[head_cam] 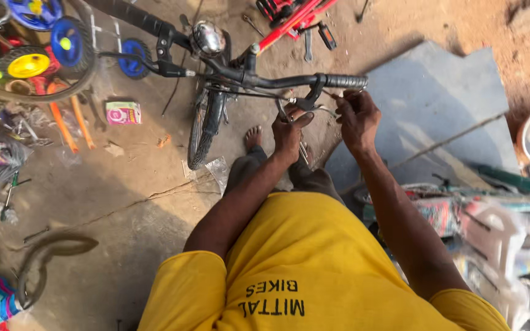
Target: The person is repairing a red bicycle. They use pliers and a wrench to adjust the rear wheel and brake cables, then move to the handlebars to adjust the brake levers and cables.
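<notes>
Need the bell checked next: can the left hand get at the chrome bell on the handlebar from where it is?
Probably yes: the left hand sits just below the handlebar, and the bell is uncovered.

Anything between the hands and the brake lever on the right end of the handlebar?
Nothing visible. The left hand is already at the brake lever with a thin tool; the right hand pinches the cable just under the grip.
</notes>
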